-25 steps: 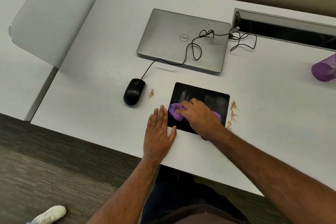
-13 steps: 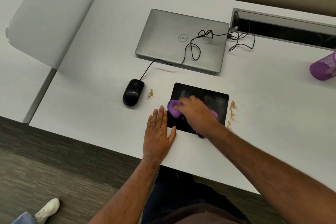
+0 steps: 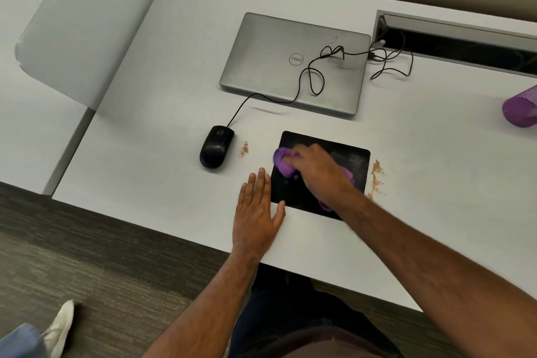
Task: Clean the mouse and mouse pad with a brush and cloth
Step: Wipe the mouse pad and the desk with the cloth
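A black mouse pad [image 3: 353, 160] lies on the white desk [image 3: 162, 160] near its front edge. My right hand [image 3: 318, 173] presses a purple cloth [image 3: 282, 162] onto the pad's left half; most of the cloth is hidden under the hand. My left hand [image 3: 257, 213] lies flat, fingers together, on the desk against the pad's left front corner. A black wired mouse [image 3: 216, 146] sits left of the pad, off it. Brown crumbs lie in a small patch [image 3: 244, 150] between mouse and pad and in a larger patch [image 3: 377, 176] at the pad's right edge. No brush is visible.
A closed silver laptop [image 3: 279, 67] sits behind the pad with the mouse cable [image 3: 311, 78] looped over it into a cable tray [image 3: 453, 29]. A purple cylindrical object [image 3: 520, 107] lies at the right edge. A grey divider panel [image 3: 87, 23] stands at left. Someone's white shoe [image 3: 59, 328] is on the floor.
My right hand has slid the purple cloth a little away from me and to the left across the pad. My left hand has stayed flat in place.
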### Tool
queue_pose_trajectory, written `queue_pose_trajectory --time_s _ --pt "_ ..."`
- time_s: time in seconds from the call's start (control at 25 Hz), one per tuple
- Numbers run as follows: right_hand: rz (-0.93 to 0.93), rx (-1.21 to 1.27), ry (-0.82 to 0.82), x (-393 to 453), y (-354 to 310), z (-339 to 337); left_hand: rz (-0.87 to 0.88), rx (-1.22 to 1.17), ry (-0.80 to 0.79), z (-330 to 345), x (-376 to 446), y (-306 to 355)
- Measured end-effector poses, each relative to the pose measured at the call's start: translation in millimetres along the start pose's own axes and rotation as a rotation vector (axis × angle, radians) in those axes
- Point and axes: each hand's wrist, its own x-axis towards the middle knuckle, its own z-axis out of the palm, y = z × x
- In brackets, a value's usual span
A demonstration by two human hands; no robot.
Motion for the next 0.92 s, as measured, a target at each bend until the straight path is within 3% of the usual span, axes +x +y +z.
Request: queue_pose_trajectory --time_s 0.16,0.4,0.64,0.8,0.92 --pt "-0.171 0.052 -0.094 -24 -11 9 -0.012 -0.034 -0.01 1 0 0" --pt "0.042 0.018 0.013 35 29 -12 -0.01 -0.001 -0.012 -1 0 1" --pt "-0.116 0.074 -0.062 -26 -20 20 -0.02 -0.061 -0.025 0 1 0" --pt "-0.237 -0.015 -0.134 -13 0 8 -0.013 -0.037 -0.008 0 0 1" --pt "-0.118 -0.067 -0.046 20 27 -8 -0.001 0.002 -0.005 0 0 1"
